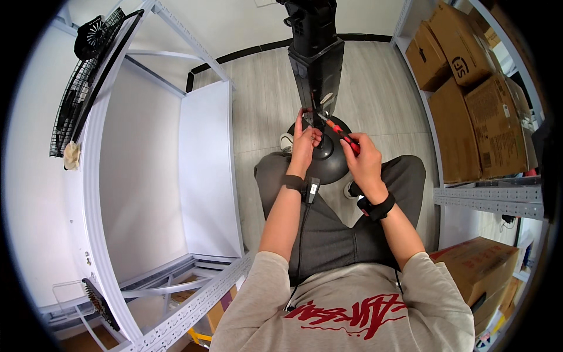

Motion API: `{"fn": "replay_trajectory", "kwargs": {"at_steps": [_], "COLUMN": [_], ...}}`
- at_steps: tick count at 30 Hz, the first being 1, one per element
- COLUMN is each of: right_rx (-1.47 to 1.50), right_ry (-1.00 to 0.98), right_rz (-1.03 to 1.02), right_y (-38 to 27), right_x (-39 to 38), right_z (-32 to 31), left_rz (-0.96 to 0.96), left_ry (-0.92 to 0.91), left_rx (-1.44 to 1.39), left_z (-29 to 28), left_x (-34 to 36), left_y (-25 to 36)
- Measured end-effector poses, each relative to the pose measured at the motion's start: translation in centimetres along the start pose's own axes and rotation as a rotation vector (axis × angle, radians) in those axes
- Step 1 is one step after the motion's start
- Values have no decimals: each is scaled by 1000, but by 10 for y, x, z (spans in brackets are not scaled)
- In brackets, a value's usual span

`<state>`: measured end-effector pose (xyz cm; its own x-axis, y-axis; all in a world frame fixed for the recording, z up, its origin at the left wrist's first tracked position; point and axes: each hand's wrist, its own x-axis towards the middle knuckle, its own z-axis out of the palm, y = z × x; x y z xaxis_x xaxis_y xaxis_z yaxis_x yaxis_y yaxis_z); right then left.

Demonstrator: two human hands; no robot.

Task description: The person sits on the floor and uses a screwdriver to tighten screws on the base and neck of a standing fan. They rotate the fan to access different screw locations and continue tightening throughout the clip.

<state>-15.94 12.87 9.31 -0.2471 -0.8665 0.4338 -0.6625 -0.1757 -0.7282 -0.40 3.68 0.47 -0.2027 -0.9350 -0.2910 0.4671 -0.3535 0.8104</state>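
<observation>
A black pedestal fan stand rises in front of me, its tall column housing [315,58] standing on a round dark base [328,161] on the floor between my knees. My right hand [363,161] grips a screwdriver with a red and black handle [343,134], its tip pointing at the bottom of the column. My left hand [305,139] pinches the lower edge of the column where the tip meets it. Both wrists wear black bands, and a cable runs down from the left one.
White metal shelving [205,170] stands to my left, with black wire fan grilles [82,76] on its top. Shelves at right hold several brown cardboard boxes [487,111]. More boxes [481,270] sit at lower right. Grey plank floor lies beyond the fan.
</observation>
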Motion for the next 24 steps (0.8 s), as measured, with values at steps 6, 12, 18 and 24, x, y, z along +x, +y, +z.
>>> {"fn": "replay_trajectory", "kwargs": {"at_steps": [6,12,18,24], "right_rx": [-93,-125,-125,-17], "right_ry": [-11,7,38,-218], "right_rz": [-14,-60,-112,257], "right_y": [-9,-10,-10,-12], "right_x": [1,-2,-2,5], "right_z": [2,3,4,6], "left_rz": [45,36,34,10], "left_ry": [-6,-32,-48,-27], "left_rx": [-89,-88,-81,-91], "left_z": [0,-3,-4,-1], "left_x": [4,5,3,1], "left_y": [2,2,2,7]}}
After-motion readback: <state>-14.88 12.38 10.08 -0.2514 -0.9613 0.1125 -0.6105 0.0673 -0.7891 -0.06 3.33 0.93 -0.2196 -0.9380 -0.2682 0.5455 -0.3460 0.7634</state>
